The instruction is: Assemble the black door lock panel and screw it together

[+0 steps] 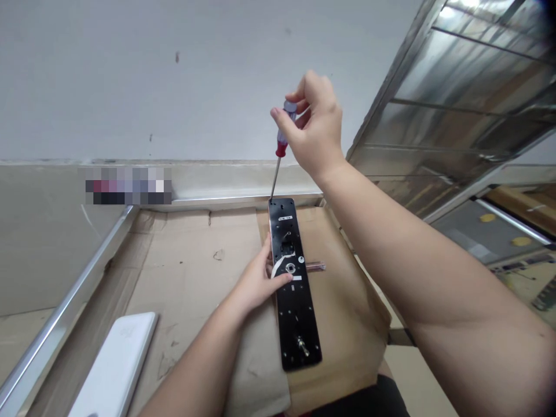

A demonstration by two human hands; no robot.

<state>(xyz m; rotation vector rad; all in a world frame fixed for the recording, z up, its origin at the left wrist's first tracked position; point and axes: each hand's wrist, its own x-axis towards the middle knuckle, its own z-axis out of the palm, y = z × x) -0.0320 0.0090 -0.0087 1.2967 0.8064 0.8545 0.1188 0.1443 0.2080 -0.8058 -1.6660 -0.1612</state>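
a black metal lock plate (295, 324) is laid lengthwise on a sheet of brown paper (347, 301), which is spread over flattened cardboard (186, 272). a white ribbon cable (278, 267) is looped across the middle of the plate beside a round hole, small screw holes are dotted along its face, and a short metal spindle (302, 346) is set near its lower end. a clear rod (315, 267) is seen poking out from under its right edge. the plate is held by the left hand (256, 284), with the fingers (278, 278) curled over its left edge and pressed onto its face beside the hole. a screwdriver (280, 145) with a red and clear handle is gripped closed between thumb and fingers of the right hand (315, 124), tilted slightly, with its thin shaft brought down so that the tip is touching the top left corner of the plate. a flat white panel (113, 365) is lying on the cardboard at lower left, well apart from both hands. a metal-framed glass panel (456, 98) is seen at upper right.
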